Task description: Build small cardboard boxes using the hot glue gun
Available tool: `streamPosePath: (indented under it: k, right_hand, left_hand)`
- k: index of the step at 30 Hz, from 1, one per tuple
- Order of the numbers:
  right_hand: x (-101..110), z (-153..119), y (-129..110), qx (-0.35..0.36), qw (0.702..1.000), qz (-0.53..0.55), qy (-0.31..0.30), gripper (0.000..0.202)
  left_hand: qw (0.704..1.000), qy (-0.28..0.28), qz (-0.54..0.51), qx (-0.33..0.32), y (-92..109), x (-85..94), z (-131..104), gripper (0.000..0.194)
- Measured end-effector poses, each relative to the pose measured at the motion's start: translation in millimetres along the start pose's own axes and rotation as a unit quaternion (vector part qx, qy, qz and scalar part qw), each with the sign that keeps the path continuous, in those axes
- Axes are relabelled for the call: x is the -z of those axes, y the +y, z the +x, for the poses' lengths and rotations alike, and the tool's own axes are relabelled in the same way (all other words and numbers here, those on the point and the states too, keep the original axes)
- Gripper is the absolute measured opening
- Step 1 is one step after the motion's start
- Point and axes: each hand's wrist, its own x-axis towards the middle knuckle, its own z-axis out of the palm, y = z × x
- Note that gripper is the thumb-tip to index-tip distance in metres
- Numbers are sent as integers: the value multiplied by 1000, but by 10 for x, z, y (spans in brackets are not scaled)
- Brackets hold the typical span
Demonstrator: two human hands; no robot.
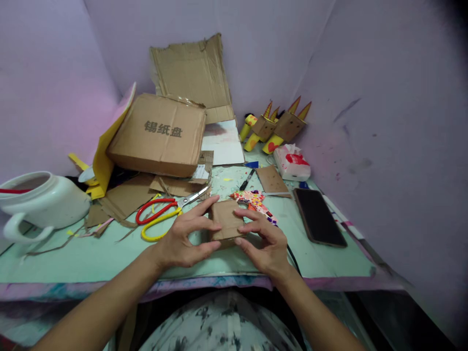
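Note:
Between my two hands is a small cardboard box (227,219), near the front of the table. My left hand (188,234) grips its left side, thumb low at the front corner and fingers along the side and far edge. On the right side, my right hand (265,239) holds it with fingertips on the top edge and thumb at the near corner. Just beyond the box lies a colourfully patterned glue gun (256,201), partly hidden by the box and my right hand. Scissors (171,209) with red and yellow handles lie open left of my left hand.
A large cardboard box (157,134) rests on cardboard scraps (127,197) at back left. A white teapot-shaped pot (47,200) stands far left. On the right are a phone (320,217), a tissue pack (292,163), a black marker (247,179) and cardboard animal figures (288,126).

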Motion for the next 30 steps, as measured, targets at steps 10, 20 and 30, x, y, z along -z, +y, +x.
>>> streamPosePath:
  k: [10,20,30]
  right_hand:
    - [-1,14,-25,20,1000,-10,0,18]
    - [3,24,-36,18,1000,-20,3,15]
    - [-6,21,-21,24,1000,-14,6,17]
  left_hand:
    - [997,-36,25,-63,9,53,41,37]
    - [995,3,51,-80,19,-50,67,29]
    - [995,21,55,-78,31,-87,50,28]
